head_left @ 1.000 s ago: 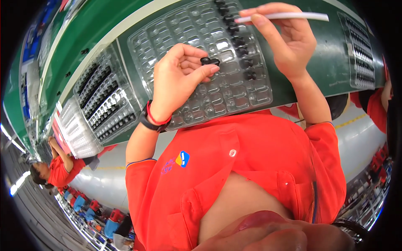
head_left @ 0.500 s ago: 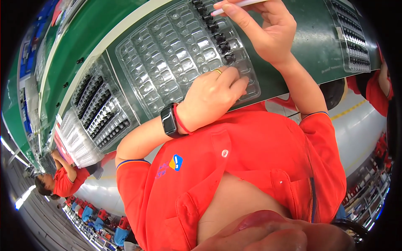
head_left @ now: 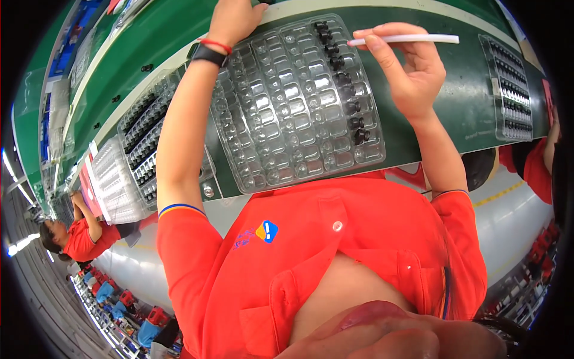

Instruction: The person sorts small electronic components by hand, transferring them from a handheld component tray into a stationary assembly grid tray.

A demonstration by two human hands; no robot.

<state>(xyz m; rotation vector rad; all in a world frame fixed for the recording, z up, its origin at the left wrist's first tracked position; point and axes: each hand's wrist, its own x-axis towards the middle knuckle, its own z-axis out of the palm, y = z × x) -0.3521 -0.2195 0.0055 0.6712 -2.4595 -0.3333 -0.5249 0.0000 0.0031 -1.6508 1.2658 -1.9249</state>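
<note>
Delta over the last 1 s: the left hand [head_left: 236, 19] is no longer working over the clear plastic tray with molded pockets [head_left: 315, 119]; it's reaching past the tray's far edge at 11 o'clock. Its fingers are running out of frame, so can't tell if they're spread or gripping. A dark thing [head_left: 268, 2] is showing by the thumb, too cropped to ID.

Small black spool-shaped parts [head_left: 347, 91] are sitting in the tray's outer column, running from about 1 to 4 o'clock. I'm counting about 9; the column is looking 1 longer at its 4 o'clock end. My read: 1 more part is seated. Columns toward 9 o'clock are showing bare pockets.

The right hand [head_left: 418, 75] is still pinching a thin white pink-tipped stick [head_left: 424, 38], tip pointing to 9 o'clock, hovering near that column. Tray's lying on the green worktop [head_left: 460, 78].
</note>
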